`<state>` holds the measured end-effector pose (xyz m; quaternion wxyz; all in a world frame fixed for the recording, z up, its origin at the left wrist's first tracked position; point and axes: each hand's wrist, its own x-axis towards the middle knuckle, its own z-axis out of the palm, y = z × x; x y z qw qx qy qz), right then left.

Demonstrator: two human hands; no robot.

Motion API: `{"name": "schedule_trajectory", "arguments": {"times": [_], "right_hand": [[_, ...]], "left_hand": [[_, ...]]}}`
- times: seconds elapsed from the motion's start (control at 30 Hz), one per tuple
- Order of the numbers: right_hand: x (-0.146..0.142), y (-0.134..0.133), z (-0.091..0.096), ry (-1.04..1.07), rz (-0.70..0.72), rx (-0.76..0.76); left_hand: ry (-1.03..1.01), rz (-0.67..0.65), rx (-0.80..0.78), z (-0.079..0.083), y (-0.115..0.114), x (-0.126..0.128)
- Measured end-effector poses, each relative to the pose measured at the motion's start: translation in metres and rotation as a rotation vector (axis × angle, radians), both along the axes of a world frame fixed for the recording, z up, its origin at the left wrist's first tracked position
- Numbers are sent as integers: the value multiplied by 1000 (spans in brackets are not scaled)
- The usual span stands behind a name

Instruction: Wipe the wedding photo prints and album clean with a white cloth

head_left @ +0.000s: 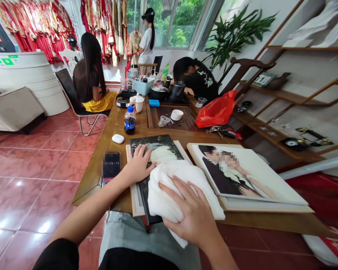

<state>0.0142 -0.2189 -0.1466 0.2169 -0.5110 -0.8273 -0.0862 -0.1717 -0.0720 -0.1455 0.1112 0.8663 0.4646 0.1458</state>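
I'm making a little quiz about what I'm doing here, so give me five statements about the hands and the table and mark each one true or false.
1. The right hand is on a white cloth. True.
2. The left hand is holding the phone. False: that hand lies on the dark picture, and the phone is on the table.
3. The white cloth covers part of the dark picture. True.
4. The red bag is left of the bottle with the blue cap. False: it is to the right of that bottle.
5. The light picture is to the right of the white cloth. True.
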Motion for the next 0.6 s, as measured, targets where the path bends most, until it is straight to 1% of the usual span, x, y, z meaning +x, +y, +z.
{"name": "schedule_trajectory", "arguments": {"times": [0.1, 0.17, 0.27, 0.37, 0.47, 0.6], "right_hand": [[2, 0, -6, -6, -169, 60], [4, 0, -9, -21, -228, 94], [5, 1, -11, -48, -218, 102], [6, 2, -9, -71, -200, 84], [7, 3, -8, -86, -190, 70], [9, 5, -6, -82, -193, 57]], "left_hand": [[15, 2, -8, 3, -2, 1], [22, 0, -19, 5, -3, 1], [27, -18, -48, 8, -1, -1], [36, -74, -116, 12, 3, -9], [69, -150, -208, 20, 8, -20], [137, -216, -284, 34, 10, -32]]}}
